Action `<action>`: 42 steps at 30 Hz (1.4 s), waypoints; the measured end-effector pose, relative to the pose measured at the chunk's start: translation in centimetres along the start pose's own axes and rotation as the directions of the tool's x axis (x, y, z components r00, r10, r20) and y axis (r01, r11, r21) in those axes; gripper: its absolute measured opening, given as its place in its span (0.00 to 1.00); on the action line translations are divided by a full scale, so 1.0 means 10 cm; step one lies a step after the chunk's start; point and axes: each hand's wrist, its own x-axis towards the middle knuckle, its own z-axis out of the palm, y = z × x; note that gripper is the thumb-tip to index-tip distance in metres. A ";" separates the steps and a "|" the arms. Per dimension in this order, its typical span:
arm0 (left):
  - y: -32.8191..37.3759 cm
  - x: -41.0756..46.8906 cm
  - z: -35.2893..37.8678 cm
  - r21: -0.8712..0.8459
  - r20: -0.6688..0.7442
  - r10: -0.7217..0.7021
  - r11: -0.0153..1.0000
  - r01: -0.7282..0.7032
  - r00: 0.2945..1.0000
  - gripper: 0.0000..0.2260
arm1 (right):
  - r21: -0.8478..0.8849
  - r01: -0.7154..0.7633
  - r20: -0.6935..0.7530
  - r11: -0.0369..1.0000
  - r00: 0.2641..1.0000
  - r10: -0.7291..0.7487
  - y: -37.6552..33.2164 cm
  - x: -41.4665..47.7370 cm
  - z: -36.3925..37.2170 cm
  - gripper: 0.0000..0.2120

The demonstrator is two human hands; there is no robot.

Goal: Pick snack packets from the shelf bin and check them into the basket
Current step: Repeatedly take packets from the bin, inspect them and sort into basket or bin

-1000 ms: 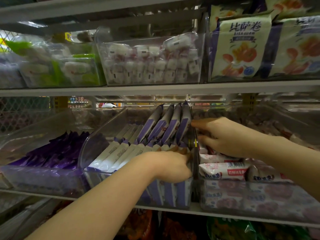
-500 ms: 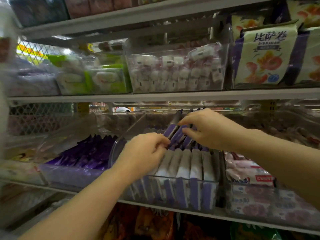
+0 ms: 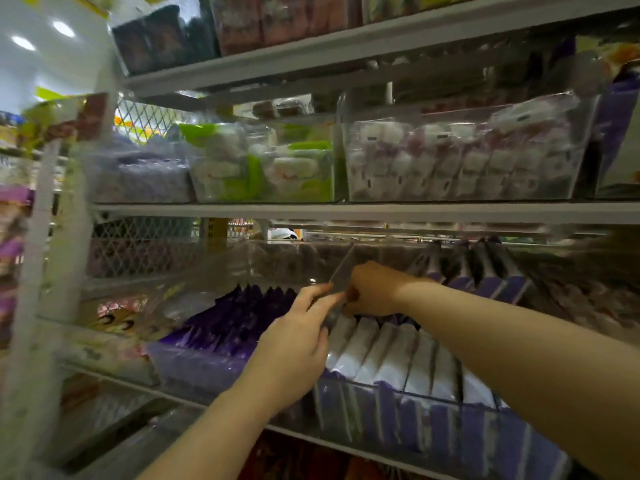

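A clear shelf bin (image 3: 433, 420) on the middle shelf holds a row of white and purple snack packets (image 3: 391, 355). My left hand (image 3: 294, 348) reaches up to the bin's left wall (image 3: 341, 268), and its thumb and forefinger pinch the wall's edge. My right hand (image 3: 374, 289) comes in from the right and hangs over the left end of the row. Its fingers are curled down onto the top of the leftmost packet. The picture is blurred, so the exact grip is unclear. No basket is in view.
A neighbouring bin of dark purple packets (image 3: 228, 323) sits to the left. The shelf above carries clear bins of green packs (image 3: 263, 168) and white-pink packs (image 3: 460, 161). A white shelf post (image 3: 38, 254) stands at the left. More goods lie on the shelf below.
The view has swung left and up. Both hands moved from the middle of the packet row to the bin's left wall, and the left hand let go of the packets it was gripping.
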 end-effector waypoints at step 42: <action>0.34 -0.28 -0.33 -0.608 -0.186 -0.402 0.764 0.217 0.896 0.09 | 0.784 0.528 -0.618 0.327 0.612 0.493 -0.67 -1.18 0.17 0.08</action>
